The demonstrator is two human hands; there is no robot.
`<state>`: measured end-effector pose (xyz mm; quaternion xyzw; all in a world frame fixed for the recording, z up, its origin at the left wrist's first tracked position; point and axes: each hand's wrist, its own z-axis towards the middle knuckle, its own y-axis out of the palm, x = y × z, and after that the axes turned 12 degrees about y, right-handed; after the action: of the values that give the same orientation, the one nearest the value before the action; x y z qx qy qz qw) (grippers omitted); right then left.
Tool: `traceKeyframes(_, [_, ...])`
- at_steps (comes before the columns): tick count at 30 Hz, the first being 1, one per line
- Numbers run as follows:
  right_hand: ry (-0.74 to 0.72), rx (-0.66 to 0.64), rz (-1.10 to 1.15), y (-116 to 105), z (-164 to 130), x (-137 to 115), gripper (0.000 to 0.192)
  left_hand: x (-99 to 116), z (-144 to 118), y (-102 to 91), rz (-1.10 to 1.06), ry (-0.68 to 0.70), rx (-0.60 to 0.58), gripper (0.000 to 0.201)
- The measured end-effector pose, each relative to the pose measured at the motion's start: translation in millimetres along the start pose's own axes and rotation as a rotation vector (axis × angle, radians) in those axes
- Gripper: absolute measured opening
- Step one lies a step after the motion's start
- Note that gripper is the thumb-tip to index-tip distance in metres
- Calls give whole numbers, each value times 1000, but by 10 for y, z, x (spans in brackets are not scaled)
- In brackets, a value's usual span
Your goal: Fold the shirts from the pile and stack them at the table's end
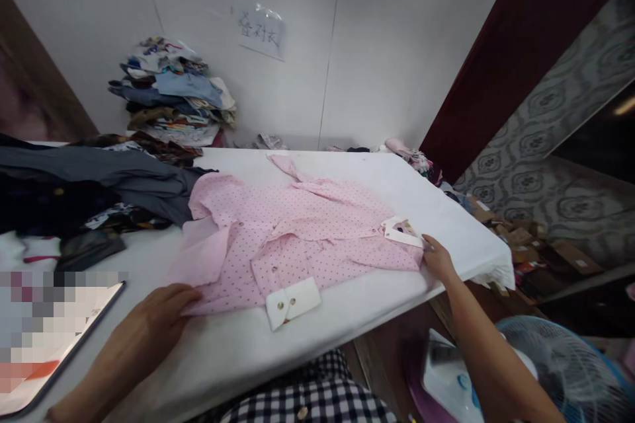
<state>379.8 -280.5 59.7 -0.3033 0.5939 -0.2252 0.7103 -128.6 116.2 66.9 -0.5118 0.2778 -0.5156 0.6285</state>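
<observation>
A pink dotted shirt lies spread on the white-covered table, its white collar to the right and its hem to the left. One sleeve is folded across the front, and its white buttoned cuff rests near the table's front edge. My left hand pinches the hem's near corner. At the other end, my right hand grips the shirt just beside the collar, at the shoulder. The far sleeve trails toward the back of the table.
Dark and grey clothes are heaped at the left, with a tall pile of folded clothes behind. A tablet-like device lies front left. Below on the right stand a blue fan and cardboard boxes. A paper sign hangs on the wall.
</observation>
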Motion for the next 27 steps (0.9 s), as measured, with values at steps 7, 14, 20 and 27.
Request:
traceKeyframes(7, [-394,-417,-17,491,-607,-1281,49,226,-10,-30,31,-194,-43,37])
traceKeyframes(14, [-769,-618,-355,1408,-1118,-2165,65,437,123,-202,-4,-159,20,28])
traceKeyframes(20, [-547,-519,70,1440,-1005,-2232,28,408,174,-597,217,53,180,33])
traceKeyframes(27, [-180,-162,929,637,-887,-1453,25,171,-312,-499,153,55,149,27])
